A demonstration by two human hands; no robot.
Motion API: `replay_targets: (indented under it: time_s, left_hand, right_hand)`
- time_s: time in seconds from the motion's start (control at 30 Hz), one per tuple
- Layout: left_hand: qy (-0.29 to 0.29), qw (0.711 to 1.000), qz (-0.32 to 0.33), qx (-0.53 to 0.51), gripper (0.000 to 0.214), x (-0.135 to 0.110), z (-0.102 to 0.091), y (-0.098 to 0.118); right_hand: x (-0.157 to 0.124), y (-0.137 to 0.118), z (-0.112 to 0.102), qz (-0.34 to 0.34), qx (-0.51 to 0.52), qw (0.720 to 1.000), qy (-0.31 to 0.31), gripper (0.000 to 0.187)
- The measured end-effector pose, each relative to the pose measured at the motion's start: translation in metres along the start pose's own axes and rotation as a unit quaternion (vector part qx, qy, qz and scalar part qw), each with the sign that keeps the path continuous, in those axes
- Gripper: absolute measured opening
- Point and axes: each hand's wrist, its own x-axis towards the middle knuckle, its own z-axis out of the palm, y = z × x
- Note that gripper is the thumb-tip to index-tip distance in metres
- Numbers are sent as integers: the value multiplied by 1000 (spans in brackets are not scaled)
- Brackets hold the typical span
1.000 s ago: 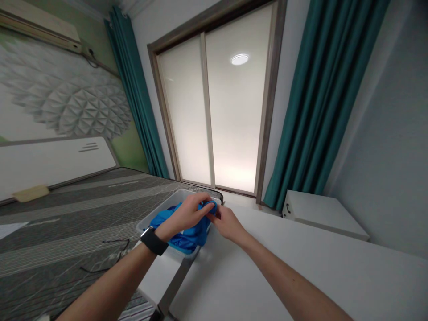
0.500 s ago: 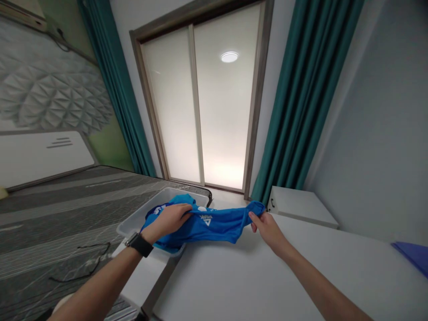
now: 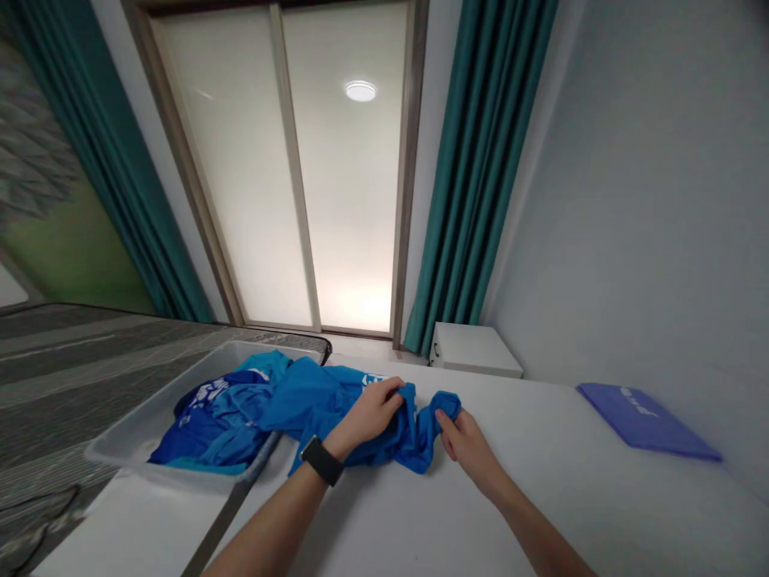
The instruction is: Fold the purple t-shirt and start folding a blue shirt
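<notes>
Left hand (image 3: 371, 413): clenched on blue shirt (image 3: 316, 397), 12 o'clock.
Right hand (image 3: 467, 447): pinching its fold, 1 o'clock.
Shirt: spilling from plastic tray (image 3: 162, 401), 10 o'clock, onto white table (image 3: 541, 497).

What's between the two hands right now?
In the head view, the bunched blue garment lies between the left hand and the right hand, spanning the gap, on the white table.

The blue shirt (image 3: 336, 401) is thin, slightly shiny cloth, soft and creased. The tray (image 3: 126, 445) is smooth, pale translucent plastic, the table (image 3: 541, 497) has a smooth matt white top, and the teal curtains (image 3: 481, 160) are matt cloth.
</notes>
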Motion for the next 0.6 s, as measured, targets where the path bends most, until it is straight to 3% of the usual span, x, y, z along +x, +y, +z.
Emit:
replay_targets:
  time_s: [0.1,0.23,0.4,0.6]
  left_hand:
    - [-22,998,-11,-59,19,-3,35,-8]
    - [-61,997,-4,-53,27,-17,59,-14]
    - [-104,992,21,74,56,-36,69,-17]
    - [-132,983,58,115,68,-40,72,-19]
  right_hand:
    - [-10,15,-10,8,24,999,31,42]
    - [-10,27,-31,-9,-17,996,88,41]
    - [-6,50,-46,-6,-187,977,101,43]
    - [-12,57,-42,7,-331,943,44,47]
